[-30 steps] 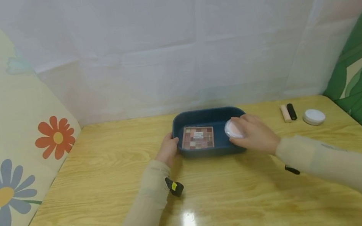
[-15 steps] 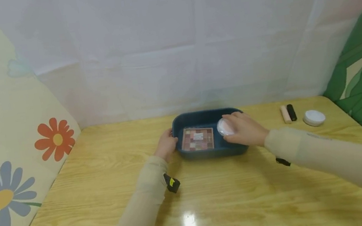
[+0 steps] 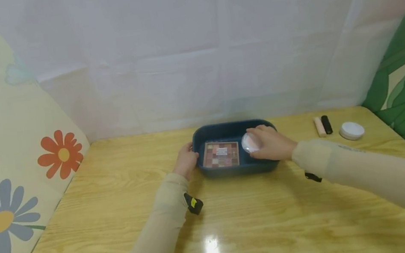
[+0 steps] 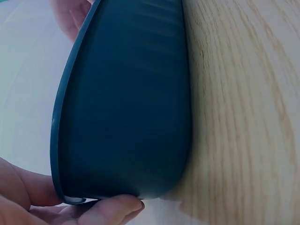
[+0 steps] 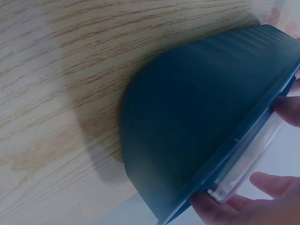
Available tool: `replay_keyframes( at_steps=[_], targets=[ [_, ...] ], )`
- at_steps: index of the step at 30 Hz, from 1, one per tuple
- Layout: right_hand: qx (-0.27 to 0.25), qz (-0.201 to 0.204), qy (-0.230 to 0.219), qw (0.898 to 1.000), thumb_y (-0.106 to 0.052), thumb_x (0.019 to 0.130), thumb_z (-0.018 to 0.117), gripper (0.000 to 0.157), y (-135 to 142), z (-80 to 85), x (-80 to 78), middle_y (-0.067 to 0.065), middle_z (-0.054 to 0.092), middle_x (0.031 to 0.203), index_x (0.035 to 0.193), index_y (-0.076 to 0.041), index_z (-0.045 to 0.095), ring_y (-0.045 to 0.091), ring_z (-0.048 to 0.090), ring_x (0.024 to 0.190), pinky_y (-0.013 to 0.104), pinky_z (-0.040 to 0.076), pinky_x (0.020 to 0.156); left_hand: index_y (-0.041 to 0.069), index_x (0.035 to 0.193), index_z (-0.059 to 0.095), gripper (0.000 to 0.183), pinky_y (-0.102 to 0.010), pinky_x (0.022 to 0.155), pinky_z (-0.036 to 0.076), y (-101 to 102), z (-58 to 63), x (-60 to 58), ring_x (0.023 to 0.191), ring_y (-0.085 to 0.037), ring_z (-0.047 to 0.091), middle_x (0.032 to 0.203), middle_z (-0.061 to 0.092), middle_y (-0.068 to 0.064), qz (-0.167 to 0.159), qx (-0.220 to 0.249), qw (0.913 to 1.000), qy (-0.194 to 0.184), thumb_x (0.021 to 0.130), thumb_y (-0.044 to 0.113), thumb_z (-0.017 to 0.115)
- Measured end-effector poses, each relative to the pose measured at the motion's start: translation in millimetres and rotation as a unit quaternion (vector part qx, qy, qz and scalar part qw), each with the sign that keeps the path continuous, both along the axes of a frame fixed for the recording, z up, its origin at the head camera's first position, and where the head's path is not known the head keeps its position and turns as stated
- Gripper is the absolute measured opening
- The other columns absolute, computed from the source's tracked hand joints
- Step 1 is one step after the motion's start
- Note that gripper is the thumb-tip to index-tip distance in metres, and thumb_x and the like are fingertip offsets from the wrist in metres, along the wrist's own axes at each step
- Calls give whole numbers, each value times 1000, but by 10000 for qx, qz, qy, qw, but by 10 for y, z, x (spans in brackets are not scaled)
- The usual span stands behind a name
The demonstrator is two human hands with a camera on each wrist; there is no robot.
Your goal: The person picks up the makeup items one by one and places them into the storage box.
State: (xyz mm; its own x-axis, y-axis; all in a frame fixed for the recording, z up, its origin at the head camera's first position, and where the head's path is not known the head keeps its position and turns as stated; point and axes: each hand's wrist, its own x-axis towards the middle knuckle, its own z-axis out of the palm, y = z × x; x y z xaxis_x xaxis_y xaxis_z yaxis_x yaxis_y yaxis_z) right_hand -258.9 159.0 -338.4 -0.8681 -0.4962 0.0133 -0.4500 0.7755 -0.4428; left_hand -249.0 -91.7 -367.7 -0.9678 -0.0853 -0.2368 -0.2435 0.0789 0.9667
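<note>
Nearest on the wood-grain tabletop (image 3: 134, 166), the left hand (image 3: 186, 162) curls its fingers round the left end of a dark blue plastic basin (image 3: 237, 171), seemingly to steady it. The right hand's (image 3: 274, 142) fingers grip a round compact (image 3: 250, 143) by its edge, leaving its face uncovered, at the basin's right half; base contact is hidden. An eyeshadow palette (image 3: 221, 155) lies flat in the left half, leaving room beside it. Farther right, a white round jar (image 3: 351, 130) sits near pink (image 3: 319, 127) and black tubes (image 3: 326, 124), outside the basin.
</note>
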Motion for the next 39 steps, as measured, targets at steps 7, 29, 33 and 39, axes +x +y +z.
replay_keyframes(
  at_steps=[7, 29, 33, 39],
  targets=[
    [190, 60, -112, 9997, -15, 83, 74, 72, -29, -1, -25, 36, 42, 133, 140, 12, 39, 50, 43, 118, 57, 44, 90, -7, 148, 27, 52, -44, 109, 36, -1, 11, -4, 134, -37, 38, 150, 31, -28, -24, 145, 9999, -9, 97, -9, 35],
    [1124, 403, -3, 9928, -17, 81, 79, 65, -65, -152, -168, 31, 52, 129, 133, 9, 50, 48, 50, 113, 54, 44, 95, -5, 150, 26, 51, -48, 108, 36, -11, 19, 2, 135, -37, 36, 154, 27, -24, -116, 216, 9996, -146, 100, -5, 34],
    [1135, 448, -14, 9925, -18, 80, 80, 64, -84, -185, -183, 29, 56, 125, 131, 9, 52, 45, 53, 109, 53, 45, 92, -6, 149, 25, 51, -48, 108, 36, -14, -1, -8, 135, -38, 36, 153, 27, -25, -120, 245, 9995, -141, 99, -6, 33],
    [1238, 662, -180, 9899, -13, 85, 73, 54, -115, -232, -218, 28, 58, 124, 130, 10, 52, 43, 53, 114, 54, 40, 99, -6, 150, 25, 51, -49, 108, 35, -20, -6, -9, 136, -37, 34, 154, 25, -24, -81, 245, 9995, -188, 100, -6, 33]
  ],
)
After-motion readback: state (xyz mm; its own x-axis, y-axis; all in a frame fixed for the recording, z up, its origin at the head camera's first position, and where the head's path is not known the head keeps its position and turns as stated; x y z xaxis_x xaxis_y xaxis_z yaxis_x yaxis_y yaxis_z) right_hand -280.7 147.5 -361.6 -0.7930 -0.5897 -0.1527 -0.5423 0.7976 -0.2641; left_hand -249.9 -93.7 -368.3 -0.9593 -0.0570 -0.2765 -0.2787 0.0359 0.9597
